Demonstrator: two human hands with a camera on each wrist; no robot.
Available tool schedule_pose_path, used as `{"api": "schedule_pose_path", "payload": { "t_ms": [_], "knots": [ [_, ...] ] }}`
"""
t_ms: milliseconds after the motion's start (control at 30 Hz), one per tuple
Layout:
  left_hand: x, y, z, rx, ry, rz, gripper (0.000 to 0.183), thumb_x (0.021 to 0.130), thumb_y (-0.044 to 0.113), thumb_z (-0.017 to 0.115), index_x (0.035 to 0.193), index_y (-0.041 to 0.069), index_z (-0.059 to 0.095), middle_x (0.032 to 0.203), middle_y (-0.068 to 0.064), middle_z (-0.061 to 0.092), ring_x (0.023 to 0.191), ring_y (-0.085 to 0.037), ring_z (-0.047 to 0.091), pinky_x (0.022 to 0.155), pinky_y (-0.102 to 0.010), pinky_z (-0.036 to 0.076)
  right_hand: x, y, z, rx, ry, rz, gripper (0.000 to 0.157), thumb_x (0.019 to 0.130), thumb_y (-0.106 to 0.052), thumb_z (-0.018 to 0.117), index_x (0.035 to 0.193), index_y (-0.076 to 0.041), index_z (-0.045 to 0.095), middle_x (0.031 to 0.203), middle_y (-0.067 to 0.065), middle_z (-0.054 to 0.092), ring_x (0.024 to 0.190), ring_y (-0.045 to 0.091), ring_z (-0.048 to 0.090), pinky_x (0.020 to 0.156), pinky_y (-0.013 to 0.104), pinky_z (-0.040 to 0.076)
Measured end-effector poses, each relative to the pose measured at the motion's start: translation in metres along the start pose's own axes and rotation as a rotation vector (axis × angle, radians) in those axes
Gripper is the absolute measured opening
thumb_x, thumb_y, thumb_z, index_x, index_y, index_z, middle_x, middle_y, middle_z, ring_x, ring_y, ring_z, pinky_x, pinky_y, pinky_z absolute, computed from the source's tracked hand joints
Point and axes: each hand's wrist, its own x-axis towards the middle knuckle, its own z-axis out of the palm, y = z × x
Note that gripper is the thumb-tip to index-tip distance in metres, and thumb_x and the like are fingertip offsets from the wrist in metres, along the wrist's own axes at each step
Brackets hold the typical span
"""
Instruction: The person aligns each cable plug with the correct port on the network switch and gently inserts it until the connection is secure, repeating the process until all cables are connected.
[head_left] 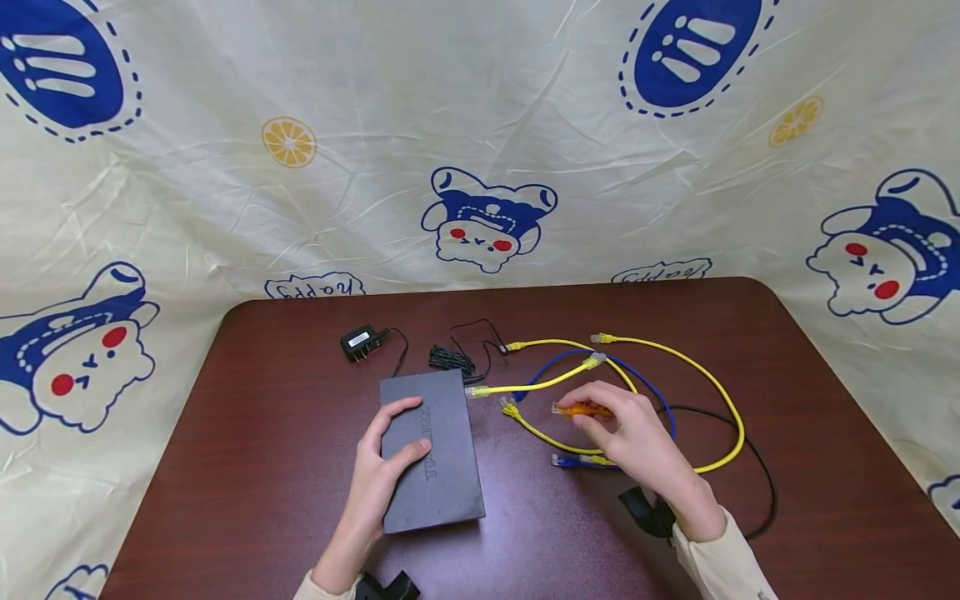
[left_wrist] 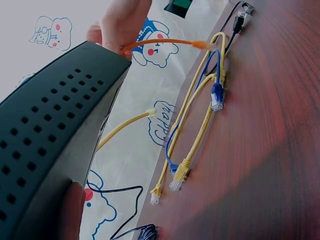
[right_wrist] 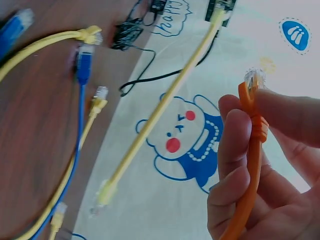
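My left hand (head_left: pixel 393 458) grips a dark grey TP-Link network switch (head_left: pixel 442 467) above the table, fingers at its left edge and thumb on its top face. Rows of square vent holes line one side of the switch (left_wrist: pixel 50 110). A short yellow network cable (head_left: pixel 536 386) runs from its right side, and its other plug hangs free. To the right, my right hand (head_left: pixel 630 425) pinches an orange network cable (head_left: pixel 588 409) just behind its clear plug. That plug points up between thumb and fingers in the right wrist view, where the orange cable (right_wrist: pixel 250 185) crosses the palm.
Yellow cables (head_left: pixel 720 387) and a blue cable (head_left: pixel 648 386) lie looped on the brown table (head_left: pixel 262 433), around and beneath my right hand. A black power adapter (head_left: pixel 362 342) and its bundled cord (head_left: pixel 450 358) lie behind the switch. A black cable (head_left: pixel 768 492) curves at the right.
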Motion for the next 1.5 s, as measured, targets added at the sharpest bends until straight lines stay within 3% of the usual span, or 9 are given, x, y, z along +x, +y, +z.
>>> {"api": "schedule_pose_path", "payload": {
  "t_ms": [467,700,900,1267,1500],
  "knots": [
    [0.001,-0.001,0.000,-0.006,0.000,-0.009,0.048,0.081,0.003,0.068,0.126,0.019,0.059,0.119,-0.007,0.054,0.101,-0.026,0.051,0.083,-0.038,0.043,0.015,-0.013,-0.001,-0.062,0.066,-0.178,0.041,0.069,0.016,0.075,0.097,-0.012,0.067,0.093,-0.008,0.065,0.084,0.009,0.057,0.070,0.014,0.044],
    [0.001,0.000,0.000,-0.010,0.004,-0.004,0.049,0.081,0.003,0.068,0.126,0.019,0.060,0.118,-0.006,0.054,0.101,-0.025,0.051,0.084,-0.037,0.042,0.020,-0.014,-0.002,-0.105,0.059,-0.227,0.035,0.072,0.010,0.074,0.098,-0.012,0.067,0.093,-0.010,0.064,0.086,0.010,0.056,0.079,0.025,0.036],
    [0.001,-0.001,0.000,-0.017,0.002,-0.018,0.049,0.081,0.003,0.069,0.126,0.020,0.060,0.118,-0.007,0.053,0.102,-0.025,0.050,0.085,-0.037,0.041,0.023,-0.009,0.001,-0.083,0.051,-0.279,0.031,0.074,0.009,0.071,0.097,-0.010,0.065,0.096,-0.007,0.061,0.086,0.011,0.055,0.078,0.027,0.034],
    [0.002,-0.003,0.000,-0.013,0.003,-0.028,0.048,0.081,0.003,0.069,0.126,0.020,0.060,0.121,-0.007,0.053,0.103,-0.026,0.049,0.087,-0.039,0.040,0.022,-0.001,0.006,-0.066,-0.025,-0.242,0.026,0.085,0.000,0.066,0.104,-0.018,0.067,0.102,-0.009,0.065,0.096,0.007,0.056,0.085,0.035,0.028],
    [0.003,-0.004,0.001,-0.026,-0.002,-0.025,0.049,0.081,0.003,0.069,0.125,0.020,0.060,0.118,-0.008,0.053,0.101,-0.026,0.051,0.084,-0.037,0.042,0.022,0.004,0.012,-0.089,-0.003,-0.283,0.014,0.093,-0.015,0.059,0.103,-0.019,0.068,0.100,-0.014,0.064,0.089,0.006,0.055,0.084,0.034,0.030]
  ]
}}
